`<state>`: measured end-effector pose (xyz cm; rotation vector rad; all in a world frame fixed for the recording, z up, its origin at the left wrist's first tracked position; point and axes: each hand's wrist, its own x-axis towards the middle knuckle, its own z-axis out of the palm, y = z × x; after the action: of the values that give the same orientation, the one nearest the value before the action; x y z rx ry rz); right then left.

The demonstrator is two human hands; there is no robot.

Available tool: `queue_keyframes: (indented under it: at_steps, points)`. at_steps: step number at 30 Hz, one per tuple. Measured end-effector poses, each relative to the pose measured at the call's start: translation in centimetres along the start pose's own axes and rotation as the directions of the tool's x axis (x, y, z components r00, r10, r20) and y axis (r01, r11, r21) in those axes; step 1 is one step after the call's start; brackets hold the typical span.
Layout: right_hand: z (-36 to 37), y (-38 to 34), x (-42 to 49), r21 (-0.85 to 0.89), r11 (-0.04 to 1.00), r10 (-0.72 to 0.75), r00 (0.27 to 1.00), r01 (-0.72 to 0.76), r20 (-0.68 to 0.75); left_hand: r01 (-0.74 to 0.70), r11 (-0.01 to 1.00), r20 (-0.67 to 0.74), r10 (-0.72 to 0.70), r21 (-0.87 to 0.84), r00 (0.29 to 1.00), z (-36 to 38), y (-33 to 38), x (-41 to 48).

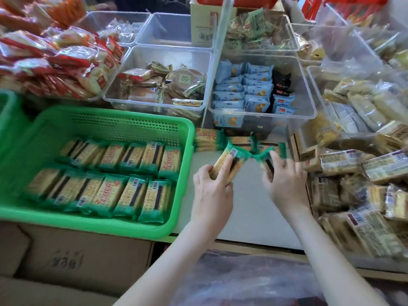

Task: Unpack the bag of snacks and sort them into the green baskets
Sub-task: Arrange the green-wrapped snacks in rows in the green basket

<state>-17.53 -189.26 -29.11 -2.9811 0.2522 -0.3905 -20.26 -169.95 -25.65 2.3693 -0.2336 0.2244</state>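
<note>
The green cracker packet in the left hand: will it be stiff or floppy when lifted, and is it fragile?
Probably stiff: the cracker packet juts straight past the left hand gripping it. Likely fragile: thin crackers show through the wrapper. Glossy film, perhaps slippery.
</note>
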Motion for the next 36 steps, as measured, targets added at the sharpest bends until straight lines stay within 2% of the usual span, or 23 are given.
queue_keyframes:
  at_steps: [3,7,9,11,12,15,19,21,24,26,30,32,34,36]
  points:
    - [-2.7,-5.3,-0.8,0.236,0.972,0.021,0.996,-0.001,-0.082,-0.03,0.999,-0.057,0.029,-0.015,0.998,-5.8,-1.6,-0.1]
    - [-5.9,-15.7,-0.7,0.508,0.86,-0.01,0.998,0.038,-0.058,0.032,0.997,-0.098,-0.025,0.073,0.995,-12.4,-7.3,0.8]
    - [-6.0,-21.0,-0.4,0.59,0.807,-0.032,0.998,-0.007,0.056,0.128,0.981,-0.065,-0.119,0.144,0.991,-15.0,-11.3,1.8]
    - [-4.7,-25.7,0.3,0.644,0.753,-0.044,0.968,-0.131,0.248,0.217,0.949,-0.015,-0.219,0.229,0.976,-16.8,-15.6,2.8]
    - [-3.6,-27.8,0.9,0.64,0.749,-0.051,0.949,-0.17,0.311,0.252,0.931,0.009,-0.264,0.262,0.965,-17.6,-17.5,3.4]
    - [0.2,-33.3,2.5,0.549,0.816,-0.055,0.923,-0.179,0.382,0.302,0.887,0.048,-0.339,0.349,0.94,-19.3,-22.4,5.1]
    - [3.9,-36.9,3.7,0.338,0.923,-0.008,0.873,-0.181,0.487,0.254,0.854,0.124,-0.343,0.455,0.931,-19.4,-25.9,7.1]
    - [4.7,-37.3,3.5,0.219,0.975,-0.078,0.869,-0.036,0.489,0.233,0.872,0.203,-0.345,0.431,0.917,-18.9,-26.4,7.9]
    - [5.4,-36.7,3.0,0.132,0.966,-0.258,0.795,0.222,0.549,0.159,0.89,0.373,-0.333,0.426,0.866,-18.1,-26.9,8.6]
    - [5.7,-36.0,2.7,0.078,0.959,-0.266,0.773,0.272,0.576,0.108,0.887,0.427,-0.319,0.449,0.846,-18.1,-27.3,8.7]
    - [5.0,-35.1,2.7,0.11,0.956,-0.288,0.789,0.273,0.543,0.104,0.895,0.359,-0.278,0.434,0.891,-18.5,-25.8,8.5]
    - [3.7,-33.7,2.5,0.167,0.946,-0.324,0.824,0.277,0.465,0.09,0.915,0.285,-0.214,0.394,0.934,-18.0,-23.6,8.4]
    - [2.0,-30.7,2.4,0.222,0.935,-0.329,0.906,0.275,0.265,0.042,0.94,0.209,-0.119,0.34,0.971,-16.5,-20.8,8.3]
    - [0.9,-26.1,2.6,0.267,0.942,-0.218,0.976,0.206,0.015,-0.081,0.952,0.108,0.051,0.295,0.993,-13.9,-17.6,8.4]
